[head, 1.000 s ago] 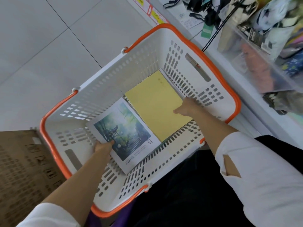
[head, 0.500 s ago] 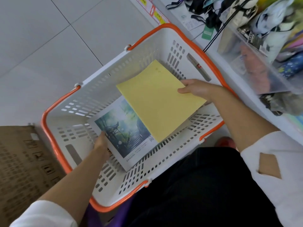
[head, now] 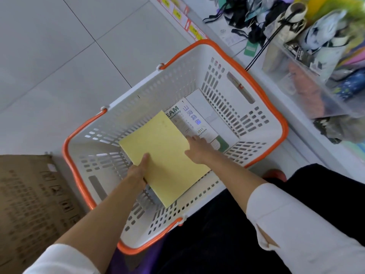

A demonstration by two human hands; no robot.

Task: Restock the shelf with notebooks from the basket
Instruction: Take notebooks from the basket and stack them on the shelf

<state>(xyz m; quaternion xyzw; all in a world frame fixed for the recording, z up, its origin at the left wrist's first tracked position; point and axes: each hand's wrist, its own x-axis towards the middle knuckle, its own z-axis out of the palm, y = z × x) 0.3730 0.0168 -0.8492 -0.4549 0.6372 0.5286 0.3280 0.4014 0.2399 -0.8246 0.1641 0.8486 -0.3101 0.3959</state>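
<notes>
A white basket with an orange rim [head: 276, 113] stands on the floor below me. My left hand [head: 138, 172] grips a plain yellow notebook [head: 166, 155] by its left edge, thumb on the cover, and holds it over the basket. My right hand [head: 197, 148] reaches past the yellow notebook's right edge, its fingers stretched onto a white and green notebook with printed lettering [head: 190, 120] on the basket floor. Another white notebook [head: 210, 113] lies beside that one against the far wall. The landscape-cover notebook is hidden.
A brown cardboard box [head: 29, 204] sits on the floor to the left of the basket. At the right runs a white shelf with a clear bin [head: 308, 82] of patterned goods and price tags [head: 177, 14] on its edge. Grey floor tiles lie beyond.
The yellow notebook passed from my right hand to my left and now covers the landscape notebook. My right hand let go and reached down to the white and green notebook.
</notes>
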